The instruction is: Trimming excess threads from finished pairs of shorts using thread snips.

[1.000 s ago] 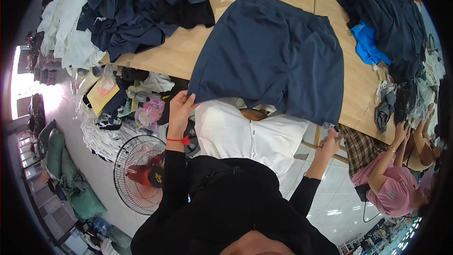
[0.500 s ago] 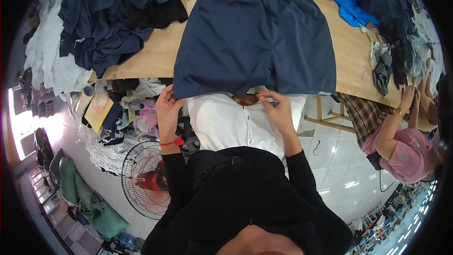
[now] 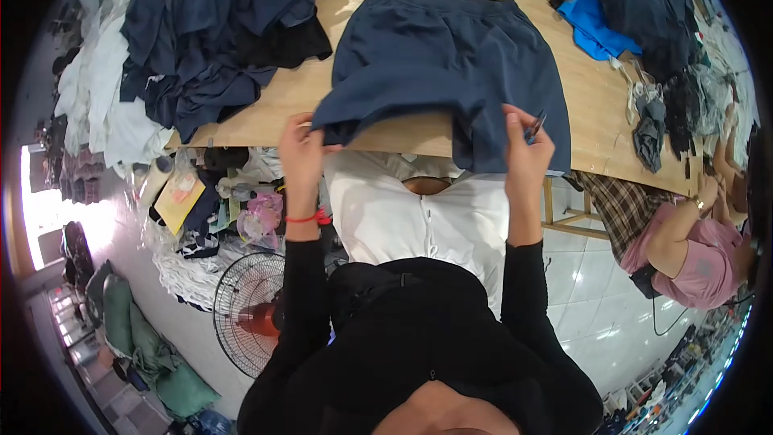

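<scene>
Both forearms reach up to the navy shorts (image 3: 443, 64) spread on the wooden desk (image 3: 596, 105). Left hand (image 3: 299, 153) grip pinches the near hem; right hand (image 3: 525, 151) pinches it, holding small snips (image 3: 535, 125). Floor fan (image 3: 254, 314) stands below the shorts.

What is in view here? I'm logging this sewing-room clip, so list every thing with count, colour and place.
shorts: one, navy, spread on the table, hem hanging over the near edge
table: one, light wood, across the top
garment pile: one heap, navy and black, table's left end
pale cloth: a heap, white and grey, far left
dark heap: one, navy, table's right end
blue cloth: one, bright blue, beside that heap
fan: one, red hub, on the floor at left
co-worker: one, pink top, seated at right
left hand: gripping the shorts' left hem corner
right hand: pinching the right hem, also holding a small metal tool
</scene>
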Demonstrator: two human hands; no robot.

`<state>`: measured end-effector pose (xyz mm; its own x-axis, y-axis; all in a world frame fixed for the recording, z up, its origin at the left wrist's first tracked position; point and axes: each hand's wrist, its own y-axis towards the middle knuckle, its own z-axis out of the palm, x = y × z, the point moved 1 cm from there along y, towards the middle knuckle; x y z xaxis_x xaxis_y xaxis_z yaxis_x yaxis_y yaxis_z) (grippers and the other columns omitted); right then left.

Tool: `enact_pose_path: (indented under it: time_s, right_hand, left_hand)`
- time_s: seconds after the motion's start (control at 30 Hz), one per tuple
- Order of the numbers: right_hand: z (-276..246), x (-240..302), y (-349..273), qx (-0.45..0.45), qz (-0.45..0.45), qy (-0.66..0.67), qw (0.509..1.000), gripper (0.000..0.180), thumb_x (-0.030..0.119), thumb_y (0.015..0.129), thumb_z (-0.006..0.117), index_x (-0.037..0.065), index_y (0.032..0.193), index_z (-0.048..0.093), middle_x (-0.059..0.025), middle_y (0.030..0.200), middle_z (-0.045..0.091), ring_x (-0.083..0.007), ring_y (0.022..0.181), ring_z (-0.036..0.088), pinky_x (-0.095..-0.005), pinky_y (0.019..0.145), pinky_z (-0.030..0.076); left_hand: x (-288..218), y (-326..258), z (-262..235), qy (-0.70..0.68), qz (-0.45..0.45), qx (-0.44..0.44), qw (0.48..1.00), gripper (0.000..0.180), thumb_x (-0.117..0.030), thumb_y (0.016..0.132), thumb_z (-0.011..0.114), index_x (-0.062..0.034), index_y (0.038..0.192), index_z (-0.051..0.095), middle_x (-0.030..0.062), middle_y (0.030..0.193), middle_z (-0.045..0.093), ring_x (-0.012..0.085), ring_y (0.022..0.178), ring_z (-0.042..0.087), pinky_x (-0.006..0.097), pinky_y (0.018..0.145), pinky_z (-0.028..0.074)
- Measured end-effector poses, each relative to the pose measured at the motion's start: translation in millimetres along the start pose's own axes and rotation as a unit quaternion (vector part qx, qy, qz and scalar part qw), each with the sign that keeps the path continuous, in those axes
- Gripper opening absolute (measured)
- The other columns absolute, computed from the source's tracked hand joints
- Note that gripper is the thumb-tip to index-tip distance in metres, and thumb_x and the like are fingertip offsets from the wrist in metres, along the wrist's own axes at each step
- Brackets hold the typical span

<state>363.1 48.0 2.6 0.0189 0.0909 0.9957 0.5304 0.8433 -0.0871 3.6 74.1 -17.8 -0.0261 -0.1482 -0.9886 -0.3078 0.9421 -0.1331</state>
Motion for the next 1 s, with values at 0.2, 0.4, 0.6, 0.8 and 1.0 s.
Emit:
enact_pose_path:
  time_s: [0.2,0.4,0.6,0.8,1.0]
  right_hand:
    - [-26.1,-38.3,-1.5,-0.01,-0.028,-0.095,0.995,0.016,0.012,0.103,0.074,-0.003,0.101,0.079,-0.006,0.097,0.079,-0.0107,0.09,0.066,-0.028,0.086,0.052]
    - [61.7,-10.6,-23.0,0.096,-0.084,-0.076,0.989,0.007,0.002,0.097,0.076,-0.003,0.101,0.078,0.0027,0.082,0.068,-0.0037,0.075,0.052,-0.0227,0.066,0.045]
    - [157.9,-36.0,22.4,0.058,-0.178,-0.186,0.964,0.027,0.019,0.087,0.087,-0.003,0.096,0.074,-0.016,0.086,0.075,-0.0331,0.081,0.073,-0.0412,0.077,0.057]
    - [133.5,-59.5,20.3,0.18,-0.055,-0.116,0.975,0.026,0.02,0.094,0.083,-0.002,0.106,0.078,-0.0098,0.08,0.072,-0.0217,0.065,0.066,-0.0348,0.06,0.05]
    - [55.2,-20.5,0.7,0.183,0.13,0.088,0.97,0.014,0.012,0.103,0.075,0.001,0.111,0.078,-0.0026,0.092,0.073,-0.0023,0.059,0.046,-0.0206,0.05,0.027]
  left_hand:
    - [46.5,-21.2,3.8,0.051,-0.081,0.066,0.993,0.028,-0.005,0.103,0.071,0.0058,0.126,0.06,0.0151,0.103,0.073,0.0147,0.08,0.072,0.031,0.066,0.068]
    - [16.7,-38.1,10.9,0.309,0.101,-0.025,0.945,0.037,-0.008,0.096,0.079,0.001,0.128,0.062,0.0169,0.119,0.067,0.0266,0.101,0.069,0.04,0.084,0.063]
    - [25.9,-37.2,25.1,0.475,0.237,-0.019,0.847,0.036,-0.011,0.089,0.082,-0.0061,0.121,0.067,0.0131,0.127,0.062,0.0355,0.116,0.061,0.045,0.096,0.052]
    - [33.3,-37.9,13.3,0.532,0.292,-0.023,0.794,0.025,-0.015,0.089,0.082,-0.0085,0.112,0.074,0.0075,0.11,0.071,0.0319,0.112,0.063,0.043,0.09,0.052]
    - [40.9,-27.8,15.2,0.488,0.304,-0.014,0.818,0.035,-0.022,0.087,0.085,-0.0095,0.119,0.078,0.006,0.105,0.072,0.028,0.107,0.066,0.041,0.086,0.05]
